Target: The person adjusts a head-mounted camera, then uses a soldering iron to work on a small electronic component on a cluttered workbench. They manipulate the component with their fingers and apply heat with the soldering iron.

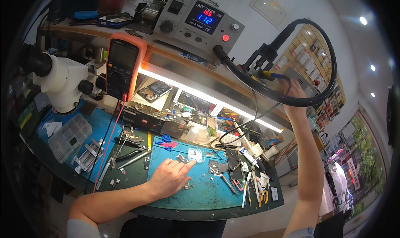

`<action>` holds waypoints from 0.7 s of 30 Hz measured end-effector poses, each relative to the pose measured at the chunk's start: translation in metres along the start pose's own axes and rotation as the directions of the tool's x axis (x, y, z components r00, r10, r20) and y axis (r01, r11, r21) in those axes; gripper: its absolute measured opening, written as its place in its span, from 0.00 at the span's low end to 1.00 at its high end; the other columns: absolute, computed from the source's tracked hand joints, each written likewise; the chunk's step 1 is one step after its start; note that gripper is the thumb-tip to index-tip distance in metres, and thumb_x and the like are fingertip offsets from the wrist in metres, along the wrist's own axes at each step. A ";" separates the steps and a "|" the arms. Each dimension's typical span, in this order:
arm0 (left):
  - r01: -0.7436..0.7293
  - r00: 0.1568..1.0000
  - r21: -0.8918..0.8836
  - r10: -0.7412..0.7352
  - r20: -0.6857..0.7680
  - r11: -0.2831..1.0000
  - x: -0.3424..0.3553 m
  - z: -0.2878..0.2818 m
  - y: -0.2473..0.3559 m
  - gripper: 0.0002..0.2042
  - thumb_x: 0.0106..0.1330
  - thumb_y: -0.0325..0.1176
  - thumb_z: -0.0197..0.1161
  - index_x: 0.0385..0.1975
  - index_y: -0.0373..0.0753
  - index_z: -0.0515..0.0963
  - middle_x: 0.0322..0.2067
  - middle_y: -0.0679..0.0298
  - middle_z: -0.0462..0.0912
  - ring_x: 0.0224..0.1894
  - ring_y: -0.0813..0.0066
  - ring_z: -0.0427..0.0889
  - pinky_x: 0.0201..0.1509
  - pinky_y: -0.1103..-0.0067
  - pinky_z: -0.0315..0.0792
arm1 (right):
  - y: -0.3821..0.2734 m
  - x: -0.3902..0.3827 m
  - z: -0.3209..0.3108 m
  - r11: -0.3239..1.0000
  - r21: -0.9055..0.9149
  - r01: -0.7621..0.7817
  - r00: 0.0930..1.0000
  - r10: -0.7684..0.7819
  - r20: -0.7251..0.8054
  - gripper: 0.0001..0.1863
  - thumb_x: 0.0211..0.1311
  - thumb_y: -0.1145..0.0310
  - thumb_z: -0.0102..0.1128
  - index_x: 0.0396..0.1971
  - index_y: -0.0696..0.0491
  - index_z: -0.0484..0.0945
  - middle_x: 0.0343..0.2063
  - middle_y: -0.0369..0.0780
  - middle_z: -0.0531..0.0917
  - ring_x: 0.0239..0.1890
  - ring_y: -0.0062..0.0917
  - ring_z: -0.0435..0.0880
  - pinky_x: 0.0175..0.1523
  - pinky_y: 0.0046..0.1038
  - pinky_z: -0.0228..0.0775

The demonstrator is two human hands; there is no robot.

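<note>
My left hand (170,178) is low over the blue work mat (208,196), its index finger stretched toward a small clear plastic box (195,154). No object shows in its fingers, though their undersides are hidden. My right hand (294,90) is raised high on the right, beside the holder (265,57) of the rework station (200,23). Its fingers close round a soldering iron with a blue and yellow handle (273,75), partly behind the thick black hose (302,99). Near the left hand lie small metal parts and a phone board (216,167).
A multimeter (121,65) stands at the shelf's edge, its leads hanging down. Left are a microscope (62,82) and a clear compartment box (70,139). Tweezers and pliers (263,197) crowd the mat's right side. A lit lamp strip (208,97) runs under the shelf.
</note>
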State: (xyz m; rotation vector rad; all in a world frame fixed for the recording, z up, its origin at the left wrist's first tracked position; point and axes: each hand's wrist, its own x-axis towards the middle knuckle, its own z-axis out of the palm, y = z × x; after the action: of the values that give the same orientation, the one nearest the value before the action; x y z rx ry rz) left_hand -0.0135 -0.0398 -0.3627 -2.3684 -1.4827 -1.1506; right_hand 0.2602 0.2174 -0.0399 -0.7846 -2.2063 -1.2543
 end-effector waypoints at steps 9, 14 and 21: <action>0.000 1.000 -0.025 0.000 -0.006 1.000 0.003 0.002 0.003 0.31 0.70 0.37 0.73 0.71 0.34 0.74 0.34 0.64 0.84 0.39 0.66 0.84 0.51 0.70 0.73 | 0.015 -0.009 -0.009 0.998 -0.052 -0.023 0.999 0.025 0.037 0.20 0.61 0.78 0.66 0.54 0.51 0.87 0.50 0.39 0.90 0.58 0.38 0.87 0.60 0.39 0.82; 0.041 0.998 0.011 -0.041 0.049 0.999 0.002 -0.003 0.001 0.32 0.70 0.37 0.74 0.71 0.35 0.74 0.36 0.63 0.86 0.41 0.64 0.86 0.53 0.69 0.74 | 0.001 -0.004 -0.012 1.000 0.015 -0.003 1.000 0.003 0.002 0.22 0.61 0.79 0.66 0.56 0.51 0.87 0.49 0.39 0.90 0.58 0.37 0.87 0.59 0.39 0.82; 0.028 0.999 0.017 -0.028 0.019 0.999 0.002 0.000 0.000 0.31 0.70 0.37 0.74 0.71 0.36 0.74 0.34 0.64 0.84 0.39 0.66 0.85 0.51 0.69 0.73 | 0.018 -0.012 -0.004 0.999 -0.032 -0.032 0.998 0.033 0.046 0.20 0.62 0.77 0.67 0.54 0.50 0.87 0.47 0.40 0.91 0.56 0.38 0.89 0.59 0.38 0.83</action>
State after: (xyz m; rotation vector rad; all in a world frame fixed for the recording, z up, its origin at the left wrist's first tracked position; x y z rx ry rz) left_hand -0.0130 -0.0390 -0.3613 -2.3615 -1.5303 -1.1196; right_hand 0.2822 0.2189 -0.0352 -0.8666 -2.2057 -1.2704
